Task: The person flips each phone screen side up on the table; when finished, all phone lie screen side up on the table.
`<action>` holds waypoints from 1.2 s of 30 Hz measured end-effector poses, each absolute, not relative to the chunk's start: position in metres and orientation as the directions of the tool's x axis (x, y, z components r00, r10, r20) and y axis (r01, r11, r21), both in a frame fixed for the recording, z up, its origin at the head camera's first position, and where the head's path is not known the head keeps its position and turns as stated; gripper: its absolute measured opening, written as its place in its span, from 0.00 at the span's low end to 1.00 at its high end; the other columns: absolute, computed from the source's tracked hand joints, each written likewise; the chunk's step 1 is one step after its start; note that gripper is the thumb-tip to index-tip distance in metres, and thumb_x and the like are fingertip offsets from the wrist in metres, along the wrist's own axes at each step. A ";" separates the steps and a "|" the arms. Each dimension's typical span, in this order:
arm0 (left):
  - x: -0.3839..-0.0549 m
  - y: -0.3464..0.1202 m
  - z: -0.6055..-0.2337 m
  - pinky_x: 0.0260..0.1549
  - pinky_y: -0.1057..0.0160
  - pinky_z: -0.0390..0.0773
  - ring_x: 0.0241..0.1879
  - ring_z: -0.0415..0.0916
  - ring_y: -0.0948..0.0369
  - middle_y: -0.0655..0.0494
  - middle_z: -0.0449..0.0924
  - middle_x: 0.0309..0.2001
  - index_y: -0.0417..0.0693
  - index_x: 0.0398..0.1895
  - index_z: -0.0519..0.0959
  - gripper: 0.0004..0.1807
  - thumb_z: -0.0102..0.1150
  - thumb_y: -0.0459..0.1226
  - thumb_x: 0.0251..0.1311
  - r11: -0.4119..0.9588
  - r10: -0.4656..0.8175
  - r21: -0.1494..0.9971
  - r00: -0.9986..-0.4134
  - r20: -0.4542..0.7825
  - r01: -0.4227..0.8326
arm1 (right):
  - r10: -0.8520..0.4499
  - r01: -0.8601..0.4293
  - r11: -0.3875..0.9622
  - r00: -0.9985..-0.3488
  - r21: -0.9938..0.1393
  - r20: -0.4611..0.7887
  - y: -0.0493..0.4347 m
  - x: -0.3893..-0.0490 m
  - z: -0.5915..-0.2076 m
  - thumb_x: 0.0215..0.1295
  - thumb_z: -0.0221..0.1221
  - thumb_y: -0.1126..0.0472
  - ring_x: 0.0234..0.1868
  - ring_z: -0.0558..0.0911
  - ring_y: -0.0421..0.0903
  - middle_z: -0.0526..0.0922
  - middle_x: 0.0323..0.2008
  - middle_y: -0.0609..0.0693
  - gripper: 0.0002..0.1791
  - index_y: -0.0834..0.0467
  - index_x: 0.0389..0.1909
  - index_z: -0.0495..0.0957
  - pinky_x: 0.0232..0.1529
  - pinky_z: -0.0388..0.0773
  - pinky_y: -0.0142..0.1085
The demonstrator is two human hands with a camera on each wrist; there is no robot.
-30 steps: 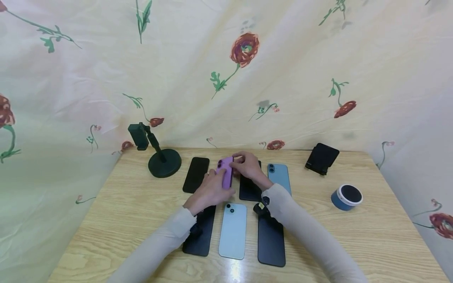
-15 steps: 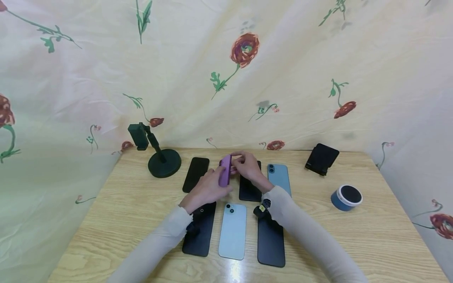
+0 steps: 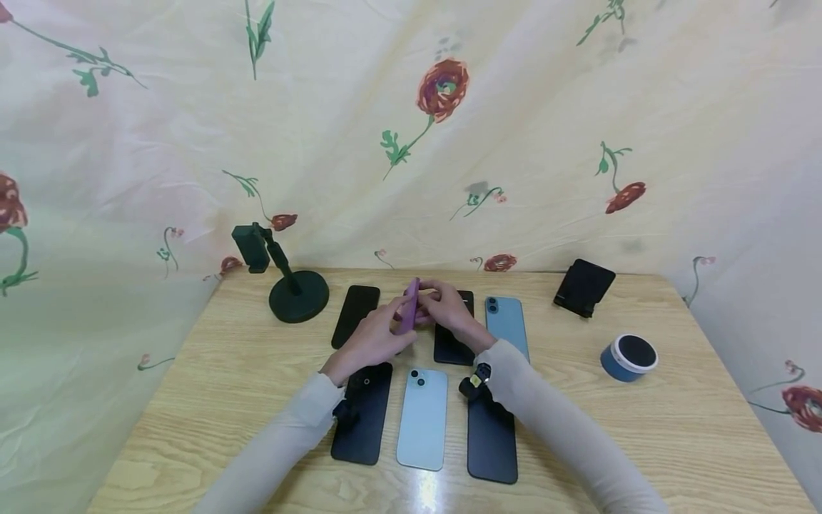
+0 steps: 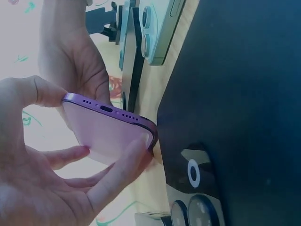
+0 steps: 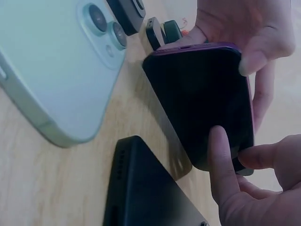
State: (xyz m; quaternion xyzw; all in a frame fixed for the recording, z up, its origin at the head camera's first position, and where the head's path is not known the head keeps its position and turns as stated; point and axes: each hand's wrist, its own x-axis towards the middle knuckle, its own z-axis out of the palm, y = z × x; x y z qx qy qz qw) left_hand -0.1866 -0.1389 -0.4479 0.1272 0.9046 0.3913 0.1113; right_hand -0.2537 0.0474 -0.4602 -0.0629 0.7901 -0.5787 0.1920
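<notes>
A purple phone point(image 3: 409, 308) stands tilted on edge between both hands at the back middle of the table. My left hand point(image 3: 371, 341) grips it by its lower end; in the left wrist view thumb and fingers hold opposite edges beside the charging port. With my right hand point(image 3: 449, 310) I pinch the other end, one finger lying on the dark screen point(image 5: 193, 94) in the right wrist view. Below the hands lies a light blue phone point(image 3: 422, 421), camera side up. A black phone point(image 3: 366, 421) is under the left wrist, and a dark phone point(image 3: 454, 346) is partly hidden by my right hand.
Other phones lie close around: a black one point(image 3: 355, 314) at left, a blue one point(image 3: 507, 321) and a dark one point(image 3: 492, 450) at right. A dark green phone stand point(image 3: 298, 296), a small black stand point(image 3: 584, 287) and a blue-white round container point(image 3: 629, 358) stand farther out.
The purple phone has turned from showing its back to nearly edge-on, its screen side now toward the right. My left hand has shifted slightly left with it; the right hand stays near its far end.
</notes>
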 end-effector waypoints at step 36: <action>-0.190 -0.162 -0.454 0.36 0.60 0.87 0.38 0.87 0.56 0.34 0.82 0.52 0.42 0.75 0.67 0.33 0.59 0.29 0.66 0.411 0.251 0.911 -0.966 -0.066 0.044 | -0.346 0.014 0.580 -0.901 -0.814 -0.261 0.043 -0.235 -0.459 0.74 0.63 0.58 0.31 0.89 0.44 0.90 0.42 0.59 0.30 0.62 0.73 0.70 0.34 0.81 0.32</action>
